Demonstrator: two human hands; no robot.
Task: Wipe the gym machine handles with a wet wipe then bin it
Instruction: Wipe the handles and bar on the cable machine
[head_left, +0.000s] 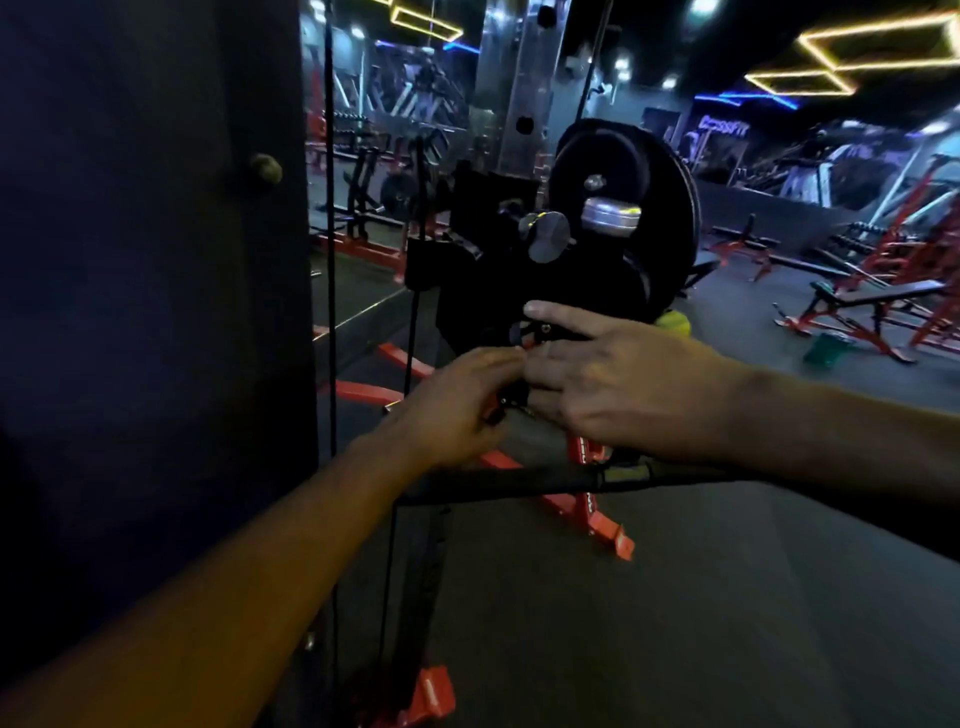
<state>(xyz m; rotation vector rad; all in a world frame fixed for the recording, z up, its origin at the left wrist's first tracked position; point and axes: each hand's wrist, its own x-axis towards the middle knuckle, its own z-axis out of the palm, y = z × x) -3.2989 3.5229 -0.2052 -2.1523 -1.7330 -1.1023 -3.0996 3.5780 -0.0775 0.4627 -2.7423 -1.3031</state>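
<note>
A black bar handle (519, 484) hangs level just below both hands, its right end hidden under my right forearm. Above it sits a small black clip fitting (540, 330) of the machine. My left hand (457, 410) reaches in from the lower left, its fingers curled round the lower part of this fitting. My right hand (618, 379) comes in from the right with fingers stretched out, its fingertips touching the fitting and meeting my left fingertips. No wet wipe shows in either hand.
Black weight plates (623, 171) hang on a peg behind the hands. Red frame feet (608, 530) lie on the dark floor below. A dark panel (145, 260) and a cable (331, 260) fill the left. Benches (878, 301) and a green object (826, 348) stand far right.
</note>
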